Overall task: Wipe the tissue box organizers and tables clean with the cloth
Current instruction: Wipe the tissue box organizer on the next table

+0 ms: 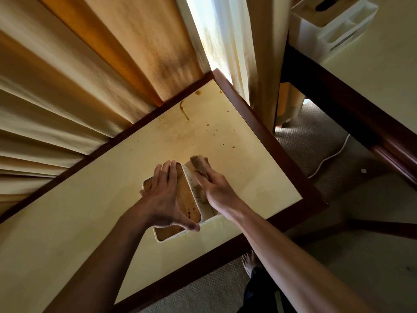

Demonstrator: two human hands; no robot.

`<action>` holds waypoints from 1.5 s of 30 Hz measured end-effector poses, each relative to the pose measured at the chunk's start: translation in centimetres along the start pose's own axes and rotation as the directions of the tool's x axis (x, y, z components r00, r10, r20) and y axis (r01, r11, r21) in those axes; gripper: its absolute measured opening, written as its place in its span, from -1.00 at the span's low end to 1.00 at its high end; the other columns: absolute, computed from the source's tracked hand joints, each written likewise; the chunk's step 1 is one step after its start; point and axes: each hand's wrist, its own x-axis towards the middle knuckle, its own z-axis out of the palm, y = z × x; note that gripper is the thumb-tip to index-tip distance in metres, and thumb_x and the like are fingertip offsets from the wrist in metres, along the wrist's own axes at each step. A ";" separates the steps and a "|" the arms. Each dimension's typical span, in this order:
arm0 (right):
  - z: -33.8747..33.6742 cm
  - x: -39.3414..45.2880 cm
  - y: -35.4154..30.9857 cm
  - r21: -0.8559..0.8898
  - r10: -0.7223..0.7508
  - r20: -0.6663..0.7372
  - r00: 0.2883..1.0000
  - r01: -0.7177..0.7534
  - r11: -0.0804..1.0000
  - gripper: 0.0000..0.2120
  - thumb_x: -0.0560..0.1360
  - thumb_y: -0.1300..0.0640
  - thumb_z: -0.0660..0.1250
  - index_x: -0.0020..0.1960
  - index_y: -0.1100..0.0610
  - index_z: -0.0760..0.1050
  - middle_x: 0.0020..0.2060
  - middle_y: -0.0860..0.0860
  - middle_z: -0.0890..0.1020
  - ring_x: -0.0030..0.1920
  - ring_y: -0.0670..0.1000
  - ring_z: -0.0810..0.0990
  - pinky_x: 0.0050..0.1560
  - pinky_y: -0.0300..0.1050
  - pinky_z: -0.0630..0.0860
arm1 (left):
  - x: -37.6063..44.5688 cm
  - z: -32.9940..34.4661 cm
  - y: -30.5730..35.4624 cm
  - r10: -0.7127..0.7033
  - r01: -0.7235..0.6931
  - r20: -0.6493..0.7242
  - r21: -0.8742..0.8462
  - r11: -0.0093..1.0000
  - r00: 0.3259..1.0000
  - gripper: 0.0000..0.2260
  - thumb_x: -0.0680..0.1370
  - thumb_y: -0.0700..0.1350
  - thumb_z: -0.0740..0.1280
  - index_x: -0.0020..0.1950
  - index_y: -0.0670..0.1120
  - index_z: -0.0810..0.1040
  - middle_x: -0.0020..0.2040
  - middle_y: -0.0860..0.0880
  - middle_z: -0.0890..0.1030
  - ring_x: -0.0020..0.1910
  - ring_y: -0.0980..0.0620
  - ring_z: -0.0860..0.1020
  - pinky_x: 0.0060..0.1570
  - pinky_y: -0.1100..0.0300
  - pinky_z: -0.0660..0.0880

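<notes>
Task looked early — the near desk [237,123] was still spotted with brown drips and a long streak toward its far corner, none of it wiped. The tissue box organizer [191,204] sat near the desk's front edge, white with speckled walls, its wooden lid smeared with brown stains at the near end, so it read as mid-clean at best. The left hand [167,199] lay across the lid, fingers straight over the far rim and thumb hooked on the near edge, steadying it. The right hand [214,186] had its grip pinched round the brown cloth [199,164], pushed into the side compartment. A second organizer [331,21] stood on the other desk [383,71] at far right — its state couldn't be judged.
</notes>
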 end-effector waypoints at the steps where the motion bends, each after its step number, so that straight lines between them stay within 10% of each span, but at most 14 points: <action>1: -0.1 -0.8 0.1 0.035 -0.008 0.023 1.000 0.008 0.999 -0.54 0.64 -0.09 0.14 0.51 -0.27 0.15 0.53 -0.07 0.23 0.48 0.01 0.28 0.38 0.01 0.40 | 0.0 0.0 0.0 0.002 -0.002 0.000 -0.005 1.000 1.000 0.54 -0.16 0.66 0.26 0.46 0.03 -0.60 0.48 0.15 -0.55 0.50 0.01 -0.49 0.44 -0.43 0.05; 6: -0.5 -5.0 0.5 0.156 0.042 0.082 0.996 -0.054 0.986 -0.63 0.68 0.00 0.07 0.44 -0.27 0.17 0.34 -0.01 0.44 0.26 -0.09 0.51 -0.03 -0.31 0.55 | -0.1 0.1 0.0 0.003 -0.003 -0.013 0.009 1.000 1.000 0.54 -0.07 0.60 0.38 0.46 0.00 -0.61 0.49 0.13 -0.54 0.51 0.00 -0.47 0.46 -0.39 0.06; 12: 0.2 -4.1 4.3 0.042 0.206 -0.035 0.978 -0.204 0.978 -0.24 0.39 -0.49 0.09 0.51 -0.34 -0.05 0.57 -0.12 0.09 0.57 -0.02 0.03 0.50 0.26 0.14 | -0.1 0.1 0.1 -0.010 0.011 -0.015 0.029 1.000 1.000 0.52 -0.08 0.61 0.35 0.43 0.01 -0.63 0.50 0.12 -0.53 0.52 0.00 -0.47 0.47 -0.39 0.03; 23: -0.3 1.7 0.6 -0.038 0.242 -0.026 0.970 -0.243 0.969 -0.28 0.44 -0.36 0.15 0.54 -0.15 0.12 0.53 -0.04 0.22 0.54 0.08 0.15 0.48 0.27 0.19 | 0.0 0.1 0.0 -0.009 0.009 -0.015 0.004 1.000 1.000 0.54 -0.14 0.64 0.29 0.47 0.02 -0.58 0.50 0.14 -0.52 0.52 0.00 -0.47 0.44 -0.44 0.03; 27: 0.4 2.7 -0.6 -0.101 0.157 -0.104 0.982 -0.168 0.981 -0.59 0.61 -0.17 0.07 0.42 -0.11 0.30 0.37 0.02 0.41 0.40 0.10 0.34 0.41 0.20 0.31 | -0.1 0.1 0.2 -0.020 0.020 0.002 -0.002 1.000 1.000 0.52 -0.02 0.56 0.44 0.45 0.02 -0.61 0.48 0.14 -0.56 0.49 0.00 -0.51 0.43 -0.46 0.02; 32: 0.8 2.2 0.6 -0.045 0.074 -0.080 0.994 -0.078 0.996 -0.28 0.36 -0.50 0.16 0.47 -0.33 0.15 0.48 -0.09 0.34 0.50 0.02 0.27 0.46 0.21 0.24 | -0.3 0.0 0.5 -0.027 0.027 0.012 0.002 1.000 1.000 0.49 0.06 0.50 0.49 0.45 0.01 -0.61 0.48 0.12 -0.56 0.48 -0.01 -0.52 0.44 -0.45 -0.02; 39: 0.9 -1.2 1.7 0.096 0.043 0.029 0.999 -0.045 0.994 -0.28 0.39 -0.47 0.21 0.48 -0.39 0.04 0.55 -0.12 0.14 0.56 -0.01 0.08 0.46 0.31 0.20 | -0.3 0.1 0.2 -0.004 0.004 0.000 -0.003 1.000 1.000 0.50 0.02 0.55 0.45 0.45 0.01 -0.61 0.48 0.13 -0.56 0.49 -0.01 -0.52 0.44 -0.44 0.02; 45: 0.0 -3.1 3.2 0.131 0.151 -0.043 0.988 -0.144 0.981 -0.48 0.62 -0.22 0.05 0.55 -0.23 0.04 0.49 -0.04 0.28 0.40 0.03 0.40 0.08 -0.17 0.61 | -0.3 -0.1 0.0 0.005 -0.005 0.000 0.001 1.000 1.000 0.53 -0.12 0.65 0.28 0.44 0.01 -0.62 0.48 0.13 -0.56 0.48 0.00 -0.53 0.46 -0.41 0.02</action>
